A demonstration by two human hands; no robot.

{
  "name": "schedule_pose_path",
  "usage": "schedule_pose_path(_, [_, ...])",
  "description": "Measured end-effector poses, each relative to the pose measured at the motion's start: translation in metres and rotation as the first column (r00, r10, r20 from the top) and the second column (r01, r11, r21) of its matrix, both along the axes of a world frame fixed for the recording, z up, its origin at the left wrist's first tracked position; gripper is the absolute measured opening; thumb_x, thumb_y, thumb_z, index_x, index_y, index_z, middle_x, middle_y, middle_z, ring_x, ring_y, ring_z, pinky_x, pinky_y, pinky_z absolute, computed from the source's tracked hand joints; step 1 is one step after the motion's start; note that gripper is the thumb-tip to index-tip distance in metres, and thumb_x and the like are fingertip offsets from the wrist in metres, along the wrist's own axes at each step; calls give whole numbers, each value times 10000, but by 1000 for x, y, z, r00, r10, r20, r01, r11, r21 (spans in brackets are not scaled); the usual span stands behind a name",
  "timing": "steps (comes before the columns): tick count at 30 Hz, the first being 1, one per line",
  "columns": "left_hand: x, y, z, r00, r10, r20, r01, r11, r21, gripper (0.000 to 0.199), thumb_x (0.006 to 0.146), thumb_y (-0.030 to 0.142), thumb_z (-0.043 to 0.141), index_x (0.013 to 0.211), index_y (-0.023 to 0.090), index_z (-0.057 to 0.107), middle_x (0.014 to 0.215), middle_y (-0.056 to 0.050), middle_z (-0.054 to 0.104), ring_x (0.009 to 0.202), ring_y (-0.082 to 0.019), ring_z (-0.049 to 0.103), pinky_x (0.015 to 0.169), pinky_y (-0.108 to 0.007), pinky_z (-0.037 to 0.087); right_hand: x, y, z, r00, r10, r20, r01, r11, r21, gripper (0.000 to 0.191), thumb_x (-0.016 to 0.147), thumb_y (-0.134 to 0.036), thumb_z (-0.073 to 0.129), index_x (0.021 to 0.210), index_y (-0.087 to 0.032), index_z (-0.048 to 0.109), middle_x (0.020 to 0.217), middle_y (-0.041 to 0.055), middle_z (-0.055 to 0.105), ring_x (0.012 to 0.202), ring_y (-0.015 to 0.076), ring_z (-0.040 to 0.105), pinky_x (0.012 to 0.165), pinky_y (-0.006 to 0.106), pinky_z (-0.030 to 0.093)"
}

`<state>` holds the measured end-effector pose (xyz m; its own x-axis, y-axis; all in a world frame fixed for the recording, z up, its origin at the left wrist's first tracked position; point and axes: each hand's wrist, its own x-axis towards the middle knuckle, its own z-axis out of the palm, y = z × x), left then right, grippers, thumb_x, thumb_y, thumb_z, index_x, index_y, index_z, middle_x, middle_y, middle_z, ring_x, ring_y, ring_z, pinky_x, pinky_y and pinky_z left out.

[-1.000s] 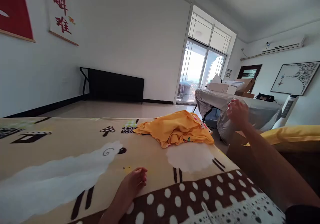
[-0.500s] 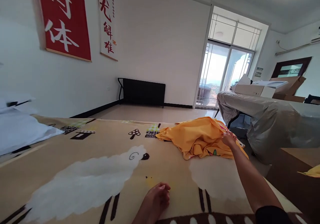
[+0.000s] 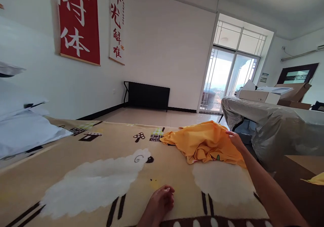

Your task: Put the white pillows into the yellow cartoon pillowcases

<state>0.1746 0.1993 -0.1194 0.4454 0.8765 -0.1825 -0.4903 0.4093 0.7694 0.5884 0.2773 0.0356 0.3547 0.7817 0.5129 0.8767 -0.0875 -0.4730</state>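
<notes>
A crumpled orange cloth (image 3: 202, 141) with a small printed pattern lies bunched on a beige blanket (image 3: 106, 136) that bears sheep figures. My right hand (image 3: 235, 140) reaches out to the cloth's right edge, its fingers closed there on the fabric. The fingertips are partly hidden, so the exact hold is hard to see. My left hand (image 3: 162, 200) rests low over the blanket near the front edge, fingers curled in, with nothing visible in them. It is well apart from the orange cloth.
White fabric (image 3: 32, 129) lies at the blanket's left end. On the right stand a plastic-covered table (image 3: 273, 122) with boxes (image 3: 263, 94) on it and a brown carton (image 3: 298, 183) beside the blanket. A black folded frame (image 3: 148, 95) leans by the far wall.
My right hand has moved slightly, and the cloth's right part hangs lower, covering the pink print and pale item seen earlier. The left hand stays curled. The view has tilted a little.
</notes>
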Motion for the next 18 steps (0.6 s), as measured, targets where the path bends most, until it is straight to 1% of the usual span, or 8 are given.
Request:
schedule_pose_path(3, [1,-4,9,1000,-12,-7,13,998,56,260,575,345,745,674,142,615,525,-4,563,494,-100,487,513,-213,331,-45,-19,27,975,215,-62,-212,976,53,416,789,-147,356,1070,-139,663,1174,116,641,1136,213,564,973,374,434])
schedule_pose_path(5, [0,-10,21,999,-51,-20,52,996,75,286,570,366,752,688,139,623,543,-11,577,497,-112,504,506,-218,328,-89,-38,31,932,355,-79,-350,934,71,387,787,-178,381,1021,-167,689,1168,81,651,1135,194,562,990,352,420])
schedule_pose_path(6, [-1,-13,29,997,-72,-25,74,994,84,293,584,378,747,705,137,632,575,-20,595,516,-121,522,509,-222,336,-114,-50,28,903,420,-86,-415,907,70,373,786,-187,395,1007,-186,695,1167,61,654,1115,184,575,981,342,428])
schedule_pose_path(9, [-4,-23,54,994,-113,4,111,986,126,326,681,429,685,827,138,662,785,-68,670,671,-164,598,553,-237,390,-192,-91,-1,822,559,-106,-560,828,26,296,764,-175,467,920,-194,717,1089,44,683,1014,165,621,923,299,468])
schedule_pose_path(11, [-4,-29,65,998,-60,20,57,989,134,358,724,477,636,871,151,656,886,-85,681,769,-197,618,589,-262,433,-240,-122,-27,733,672,-107,-675,738,10,303,791,-153,444,936,-187,709,1082,63,678,1014,169,614,926,314,460])
schedule_pose_path(13, [-4,-32,68,998,50,-30,-46,992,114,343,707,483,657,814,158,636,810,-72,677,750,-212,622,585,-283,451,-279,-150,-51,663,741,-104,-748,663,-37,304,794,-127,436,912,-196,708,1039,58,684,968,163,618,904,298,464])
schedule_pose_path(15, [-5,-33,64,978,168,-126,-157,983,93,287,648,403,733,691,163,581,601,-22,612,609,-188,594,534,-276,437,-305,-171,-67,594,793,-132,-804,586,-97,289,763,-95,454,846,-205,709,986,43,690,921,161,618,876,277,468])
schedule_pose_path(18, [-8,-32,55,929,298,-220,-283,954,100,269,599,251,768,651,176,515,473,44,525,476,-139,537,488,-246,421,-318,-187,-78,552,798,-243,-833,539,-125,222,733,-116,519,783,-222,707,857,6,696,784,153,607,755,254,487])
